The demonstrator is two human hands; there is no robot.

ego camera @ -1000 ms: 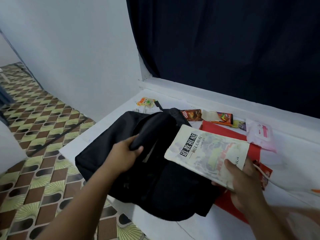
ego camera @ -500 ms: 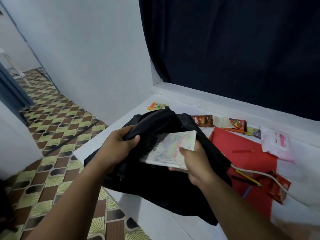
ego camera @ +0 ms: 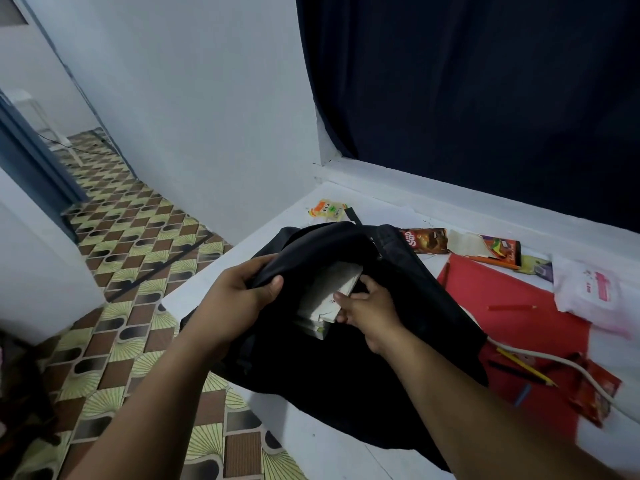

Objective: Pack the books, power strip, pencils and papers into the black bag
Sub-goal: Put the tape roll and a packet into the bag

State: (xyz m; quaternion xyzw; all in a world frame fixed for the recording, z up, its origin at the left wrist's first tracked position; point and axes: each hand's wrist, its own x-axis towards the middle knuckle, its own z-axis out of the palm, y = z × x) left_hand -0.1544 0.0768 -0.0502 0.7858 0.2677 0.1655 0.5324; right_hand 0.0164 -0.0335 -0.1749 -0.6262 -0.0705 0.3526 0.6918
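Floor tiles (ego camera: 114, 258) patterned in brown and green, left of the black bag (ego camera: 346, 368), which lies on the white tabletop (ego camera: 311, 441). Left hand (ego camera: 239, 299) at the bag's upper left, grip closed around the raised flap of the opening, thumb on top. Inside the opening, books (ego camera: 325, 296) pale-edged and tilted, mostly sunk into the bag. Right hand (ego camera: 370, 313) just right of the books, fingers curled against their edge, holding them. Behind the bag, a small orange and yellow packet (ego camera: 327, 211). Right of the bag, at the back, a brown snack wrapper (ego camera: 427, 240) and an orange box (ego camera: 498, 251). Right of the bag, red paper (ego camera: 512, 327) flat on the tabletop, with a red pencil (ego camera: 512, 307) on it. Lower down on the paper, a yellow pencil (ego camera: 526, 367) and a black pencil (ego camera: 512, 370) side by side, with a white cable (ego camera: 568, 365) curving past them from the bag's edge. Farther right, a white and pink pouch (ego camera: 595, 289) overlapping the paper's far corner.
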